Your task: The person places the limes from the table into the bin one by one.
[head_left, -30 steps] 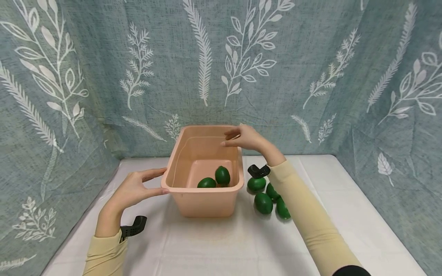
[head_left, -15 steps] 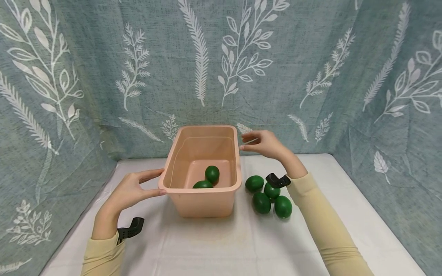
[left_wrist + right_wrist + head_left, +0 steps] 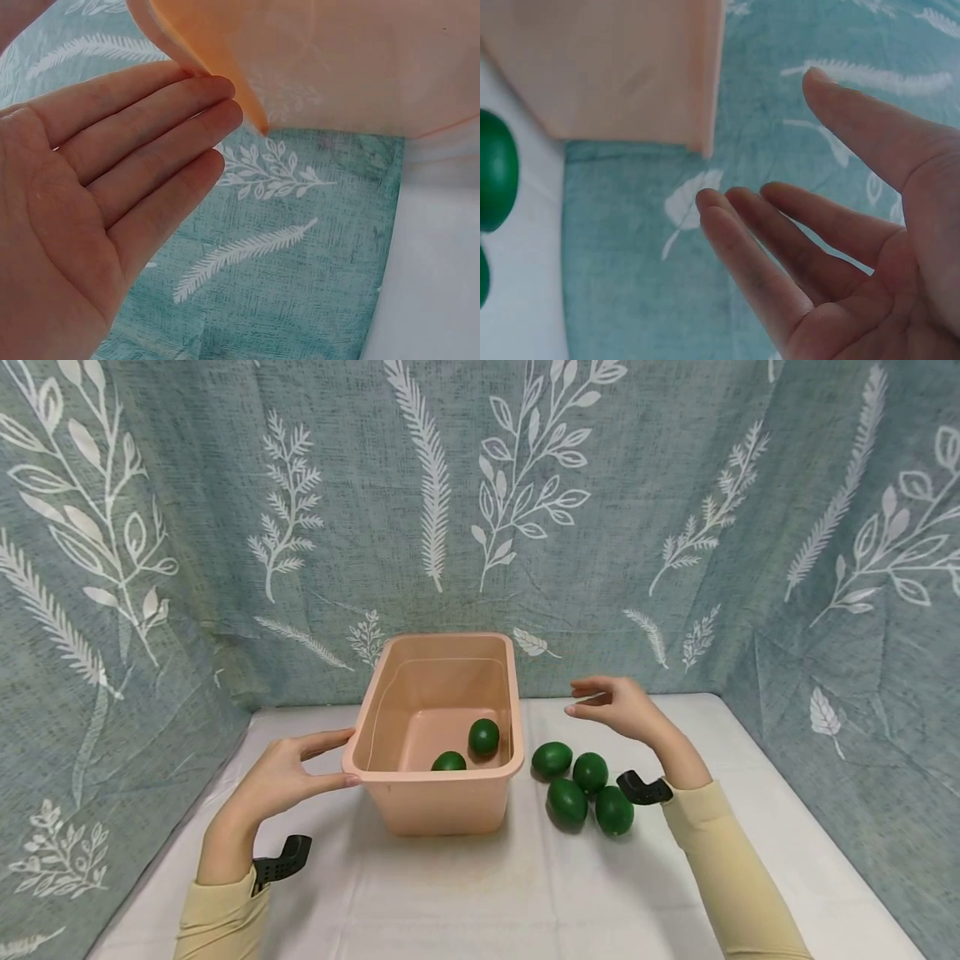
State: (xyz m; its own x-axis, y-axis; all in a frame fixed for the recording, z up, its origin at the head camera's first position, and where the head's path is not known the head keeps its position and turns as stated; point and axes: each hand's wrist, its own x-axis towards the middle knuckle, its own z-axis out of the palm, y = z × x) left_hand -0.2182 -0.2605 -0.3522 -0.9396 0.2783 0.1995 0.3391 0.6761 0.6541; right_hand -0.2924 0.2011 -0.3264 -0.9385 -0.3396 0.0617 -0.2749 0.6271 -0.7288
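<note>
A peach-coloured plastic bin [image 3: 442,802] stands on the white-covered table in the head view. Two glossy dark green oval fruits, much like limes, lie inside it; one green fruit [image 3: 483,737] sits by the right wall, the other is partly hidden behind the front rim. My left hand [image 3: 277,781] touches the bin's left rim near the front corner, its straight fingers [image 3: 165,127] against the side. My right hand [image 3: 626,706] hovers with nothing in it, fingers loosely bent, above and behind a cluster of several green fruits [image 3: 567,802] right of the bin.
A blue-green curtain [image 3: 352,527] with white leaf prints hangs behind the table and along both sides. The white tablecloth [image 3: 450,902] runs across the front. Each wrist carries a black camera mount [image 3: 285,858].
My right hand has moved from over the bin's right rim out to the right and lower, empty throughout. The fruits inside the bin have rolled a little. My left hand stays at the rim.
</note>
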